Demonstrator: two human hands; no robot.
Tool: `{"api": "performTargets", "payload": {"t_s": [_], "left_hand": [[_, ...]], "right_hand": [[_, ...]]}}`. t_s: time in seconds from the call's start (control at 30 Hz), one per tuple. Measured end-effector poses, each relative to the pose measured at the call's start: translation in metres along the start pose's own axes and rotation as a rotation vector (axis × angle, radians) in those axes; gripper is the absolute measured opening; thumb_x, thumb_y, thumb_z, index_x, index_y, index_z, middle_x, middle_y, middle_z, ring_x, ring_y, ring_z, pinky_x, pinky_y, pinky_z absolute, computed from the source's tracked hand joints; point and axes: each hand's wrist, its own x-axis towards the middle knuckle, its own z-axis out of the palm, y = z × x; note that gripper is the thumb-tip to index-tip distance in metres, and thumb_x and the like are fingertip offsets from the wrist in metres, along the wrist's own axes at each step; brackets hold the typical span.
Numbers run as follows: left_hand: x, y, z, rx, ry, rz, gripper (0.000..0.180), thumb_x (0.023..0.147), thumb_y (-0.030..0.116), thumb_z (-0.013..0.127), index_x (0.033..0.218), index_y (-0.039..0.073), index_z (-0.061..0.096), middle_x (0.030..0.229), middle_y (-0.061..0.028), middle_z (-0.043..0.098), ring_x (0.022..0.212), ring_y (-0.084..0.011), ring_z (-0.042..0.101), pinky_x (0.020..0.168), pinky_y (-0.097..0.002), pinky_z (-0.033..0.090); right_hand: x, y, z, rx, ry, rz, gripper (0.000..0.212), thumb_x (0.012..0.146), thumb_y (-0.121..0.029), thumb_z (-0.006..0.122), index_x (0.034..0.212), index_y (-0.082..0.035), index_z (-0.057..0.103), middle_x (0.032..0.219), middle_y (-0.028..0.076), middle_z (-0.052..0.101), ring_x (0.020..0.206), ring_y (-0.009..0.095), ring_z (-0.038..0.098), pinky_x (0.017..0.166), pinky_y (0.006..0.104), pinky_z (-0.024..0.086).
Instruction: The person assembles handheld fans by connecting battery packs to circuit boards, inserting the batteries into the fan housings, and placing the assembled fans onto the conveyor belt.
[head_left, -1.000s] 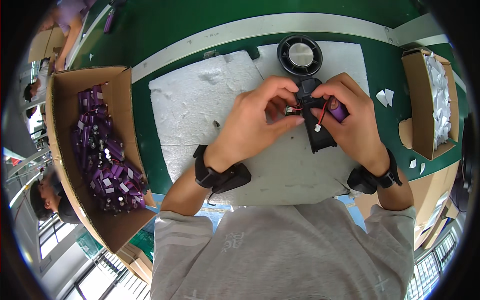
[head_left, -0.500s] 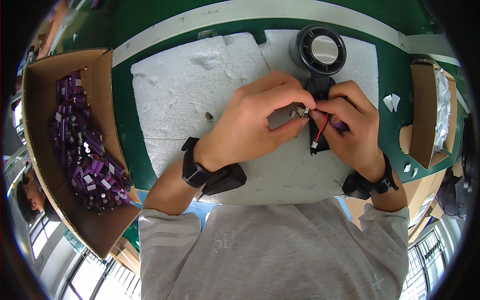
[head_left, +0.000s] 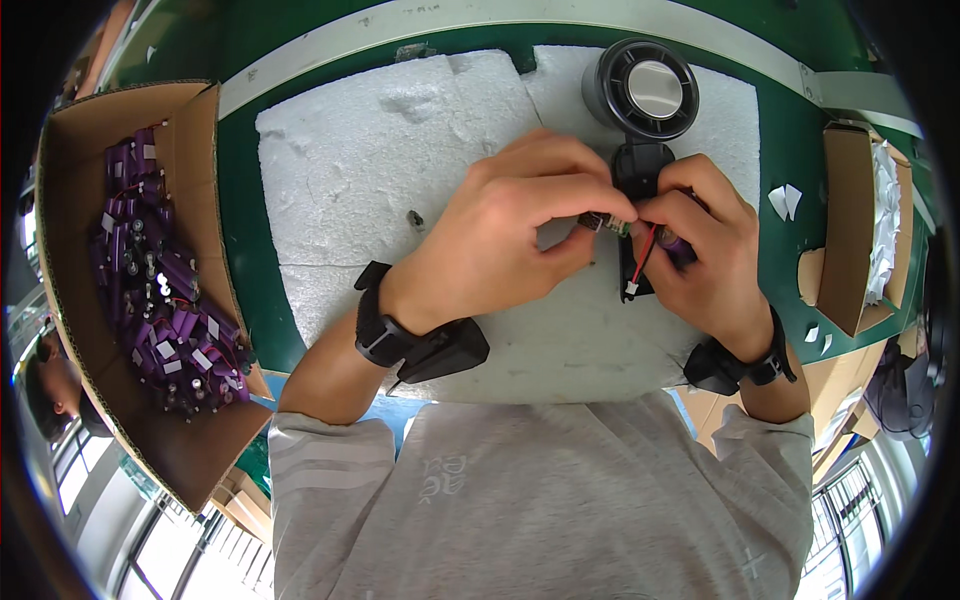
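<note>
A black handheld fan with a round head and silver centre lies on the foam, its handle running toward me beneath my hands. My left hand pinches a small circuit board between thumb and index finger, just over the handle. Curled round a purple battery is my right hand, its fingertips meeting the left ones near the board. From there a red and black wire hangs down to a white connector. My fingers hide most of the handle and part of the battery.
Under the work lies a white foam sheet on a green table. At left stands a cardboard box of purple batteries; at right, a smaller box with white pieces. Paper scraps lie beside it. Another person shows at far left.
The circuit board has turned in my left fingers, so its green side now shows. Left thumb has drawn back slightly; the right hand keeps its grip. The whole view has shifted a little.
</note>
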Motion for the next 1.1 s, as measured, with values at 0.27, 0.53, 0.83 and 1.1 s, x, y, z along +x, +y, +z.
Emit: {"api": "performTargets", "payload": {"t_s": [0.27, 0.53, 0.83, 1.1], "left_hand": [[-0.003, 0.004, -0.001, 0.042, -0.027, -0.064, 0.036, 0.067, -0.013, 0.069, 0.096, 0.008, 0.073, 0.096, -0.0075, 0.063, 0.084, -0.0207, 0.064, 0.068, -0.0292, 0.051], [0.003, 0.003, 0.011, -0.035, 0.112, -0.06, 0.031, 0.068, -0.014, 0.069, 0.091, 0.006, 0.071, 0.092, -0.0088, 0.064, 0.075, -0.0183, 0.065, 0.064, -0.0253, 0.051], [0.0, 0.007, 0.006, -0.039, 0.02, -0.053, 0.03, 0.069, -0.016, 0.065, 0.09, 0.006, 0.07, 0.091, -0.0085, 0.064, 0.075, -0.0167, 0.065, 0.066, -0.0237, 0.053], [0.0, 0.003, 0.008, -0.163, 0.064, -0.131, 0.03, 0.069, -0.017, 0.065, 0.09, 0.004, 0.068, 0.092, -0.0081, 0.063, 0.08, -0.0147, 0.064, 0.066, -0.0225, 0.052]], "right_hand": [[0.001, -0.001, 0.002, -0.045, 0.018, -0.003, 0.02, 0.064, 0.008, 0.071, 0.08, -0.001, 0.062, 0.086, 0.009, 0.052, 0.064, 0.021, 0.057, 0.053, 0.0277, 0.045], [0.003, -0.001, 0.004, -0.041, 0.038, -0.009, 0.021, 0.062, 0.008, 0.071, 0.078, -0.002, 0.062, 0.085, 0.007, 0.052, 0.066, 0.022, 0.056, 0.053, 0.0303, 0.046], [0.001, -0.004, 0.006, -0.051, 0.072, 0.033, 0.02, 0.061, 0.004, 0.073, 0.076, -0.005, 0.063, 0.083, 0.004, 0.054, 0.066, 0.022, 0.058, 0.052, 0.0334, 0.047], [0.001, 0.0, -0.002, 0.069, 0.114, -0.006, 0.024, 0.065, 0.003, 0.074, 0.087, -0.004, 0.068, 0.084, 0.006, 0.054, 0.064, 0.018, 0.056, 0.055, 0.0276, 0.046]]}}
